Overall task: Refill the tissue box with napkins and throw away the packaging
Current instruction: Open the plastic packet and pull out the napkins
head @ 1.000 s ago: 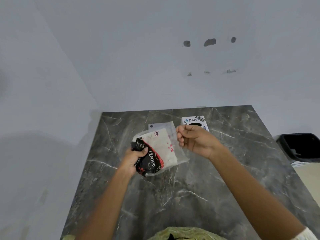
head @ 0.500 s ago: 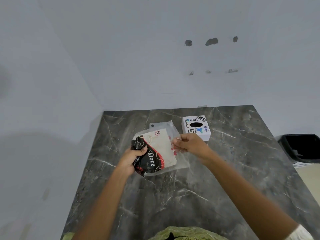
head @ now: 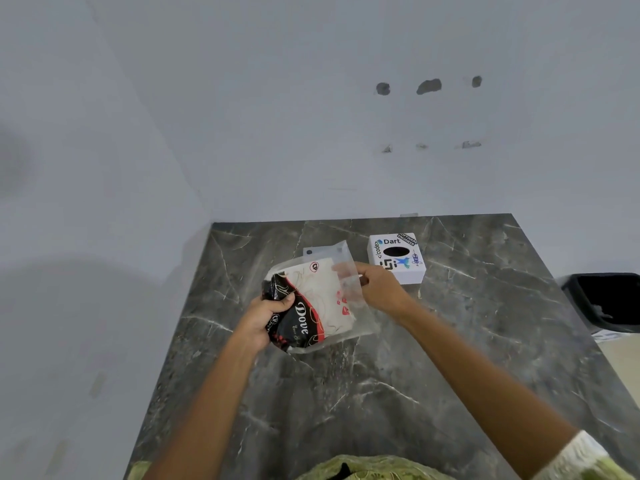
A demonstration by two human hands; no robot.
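Observation:
A clear plastic napkin pack point(head: 313, 303) with a black, red and white printed face is held just above the dark marble table point(head: 346, 393). My left hand point(head: 265, 317) grips its black lower-left corner. My right hand point(head: 375, 287) pinches the clear plastic at the pack's upper right edge, fingers partly behind the film. A white tissue box point(head: 396, 258) with stickers and a dark oval opening stands on the table just behind my right hand. The box's inside is not visible.
A black waste bin point(head: 609, 299) sits on the floor off the table's right edge. Grey walls meet at a corner behind the table's far left. The table's left edge drops off beside my left forearm.
My right hand has come down from above the pack and to the left, now pinching the plastic edge; the tissue box behind it has come into full view. My left hand keeps its grip.

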